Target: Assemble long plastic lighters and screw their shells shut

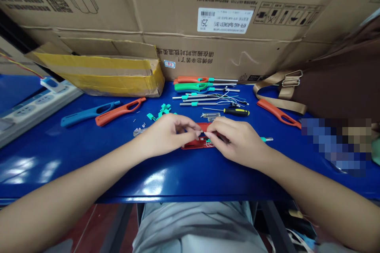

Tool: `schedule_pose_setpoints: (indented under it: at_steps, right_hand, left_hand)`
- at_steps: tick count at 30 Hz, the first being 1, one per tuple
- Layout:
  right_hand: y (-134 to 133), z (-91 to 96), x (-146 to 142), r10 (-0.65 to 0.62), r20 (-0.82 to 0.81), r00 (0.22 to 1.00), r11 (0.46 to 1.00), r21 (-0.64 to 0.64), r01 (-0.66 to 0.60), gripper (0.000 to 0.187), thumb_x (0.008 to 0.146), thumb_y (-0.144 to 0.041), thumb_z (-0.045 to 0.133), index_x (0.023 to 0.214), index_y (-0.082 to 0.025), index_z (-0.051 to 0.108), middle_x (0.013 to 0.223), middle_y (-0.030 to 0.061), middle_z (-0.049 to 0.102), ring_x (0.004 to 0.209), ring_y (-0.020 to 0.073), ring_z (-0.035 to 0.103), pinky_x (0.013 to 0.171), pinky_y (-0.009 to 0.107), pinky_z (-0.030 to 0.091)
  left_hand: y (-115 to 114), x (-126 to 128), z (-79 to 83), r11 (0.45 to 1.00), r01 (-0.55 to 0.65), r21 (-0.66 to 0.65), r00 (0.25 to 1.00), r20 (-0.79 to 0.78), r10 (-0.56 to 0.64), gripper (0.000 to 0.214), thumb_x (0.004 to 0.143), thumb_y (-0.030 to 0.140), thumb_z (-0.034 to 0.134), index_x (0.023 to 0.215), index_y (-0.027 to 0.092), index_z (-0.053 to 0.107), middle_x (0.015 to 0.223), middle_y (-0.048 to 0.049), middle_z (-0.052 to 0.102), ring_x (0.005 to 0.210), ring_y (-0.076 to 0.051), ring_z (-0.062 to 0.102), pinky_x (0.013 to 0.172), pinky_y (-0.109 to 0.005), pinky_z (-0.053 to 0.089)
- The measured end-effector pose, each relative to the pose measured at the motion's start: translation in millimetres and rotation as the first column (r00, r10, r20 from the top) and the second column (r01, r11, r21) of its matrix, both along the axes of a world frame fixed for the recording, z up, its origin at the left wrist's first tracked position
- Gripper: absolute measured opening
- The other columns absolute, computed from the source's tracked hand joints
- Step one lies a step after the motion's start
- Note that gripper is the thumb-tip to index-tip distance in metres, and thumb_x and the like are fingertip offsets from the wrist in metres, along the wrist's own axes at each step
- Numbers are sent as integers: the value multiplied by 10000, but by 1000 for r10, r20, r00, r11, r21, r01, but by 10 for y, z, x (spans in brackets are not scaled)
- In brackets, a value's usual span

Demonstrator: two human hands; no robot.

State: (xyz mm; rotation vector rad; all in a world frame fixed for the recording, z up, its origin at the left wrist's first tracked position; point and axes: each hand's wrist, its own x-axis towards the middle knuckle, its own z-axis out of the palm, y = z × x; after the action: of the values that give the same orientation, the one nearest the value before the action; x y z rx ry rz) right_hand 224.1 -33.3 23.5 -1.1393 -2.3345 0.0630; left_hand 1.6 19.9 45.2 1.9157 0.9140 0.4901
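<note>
An opened red lighter casing [190, 146] lies on the blue table beneath both hands, with white wire and teal parts inside it. My left hand [170, 136] comes in from the left, thumb and fingers pinched together above the casing. Opposite it, my right hand [240, 140] is also pinched, its fingertips almost meeting the left ones. A tiny pale piece seems to be between the fingertips, too small to name. From under my right hand a metal lighter tube [269, 139] with a teal collar sticks out to the right. Part of the casing is hidden by the hands.
Teal plastic pieces [162, 111] lie beyond my left hand. A black-yellow screwdriver [237, 111], clear tanks [213, 116] and metal tubes with wires [204, 98] lie behind. Blue [89, 113] and orange [118, 112] casings rest left, near a power strip [35, 104]. Cardboard [178, 7] stands behind.
</note>
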Motion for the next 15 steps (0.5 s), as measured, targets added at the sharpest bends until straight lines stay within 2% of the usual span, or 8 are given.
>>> schedule_pose_setpoints:
  at_steps: [1,2,3,4,6,8,10,15]
  right_hand:
    - [-1,5,2,-6,-37,999,1000,-31,4,166,1022,-251,515,917,-189,627,854,29,681,692,120,596,617,249,424]
    - [-4,9,3,-10,-66,998,999,-53,6,148,1014,-240,522,912,-191,615,854,26,674,672,113,577,607,246,416]
    - [-8,12,2,-12,-86,996,998,-64,7,136,1009,-230,524,905,-193,604,854,24,670,657,108,562,602,246,409]
    - [-13,14,0,-14,-97,995,998,-70,7,132,1006,-221,522,899,-195,594,854,22,667,649,106,550,599,247,403]
    - [-21,17,-5,-14,-106,994,997,-74,7,128,1004,-210,519,891,-198,580,853,19,663,643,104,537,593,250,392]
    - [-24,17,-8,-8,-111,994,997,-76,0,122,1001,-206,521,894,-199,578,853,18,661,640,103,531,589,252,385]
    - [-20,18,-7,-1,-120,993,997,-74,-8,115,996,-201,527,893,-200,577,849,17,659,642,104,532,592,253,388]
    - [-3,26,-2,3,-146,989,997,-75,-14,103,987,-189,532,894,-205,574,843,23,667,647,110,550,596,253,410]
  left_hand:
    - [26,-55,47,981,-32,191,997,-59,43,197,857,288,615,902,174,769,828,-40,779,672,-157,671,630,-251,517]
    - [57,-122,104,911,-41,410,981,-155,114,199,863,277,602,924,189,770,884,-41,783,718,-172,680,666,-268,506]
    - [93,-197,165,808,-32,589,945,-245,216,211,860,259,589,954,195,767,942,-51,780,778,-200,690,700,-289,496]
    - [132,-279,228,736,22,677,895,-341,286,226,861,250,580,990,199,759,993,-62,773,845,-231,699,716,-303,485]
    - [210,-449,338,691,178,700,787,-523,327,286,851,249,582,1095,210,725,1053,-79,754,850,-254,699,656,-299,445]
    - [272,-596,408,716,315,623,705,-659,262,294,840,256,597,1111,230,708,1068,-74,740,844,-253,695,628,-291,418]
    - [299,-690,434,771,356,528,639,-740,211,219,819,275,636,1017,244,723,1022,-61,742,831,-246,690,629,-286,411]
    - [239,-678,401,872,284,399,549,-813,193,111,798,234,671,882,222,743,827,-52,733,658,-195,619,557,-268,329]
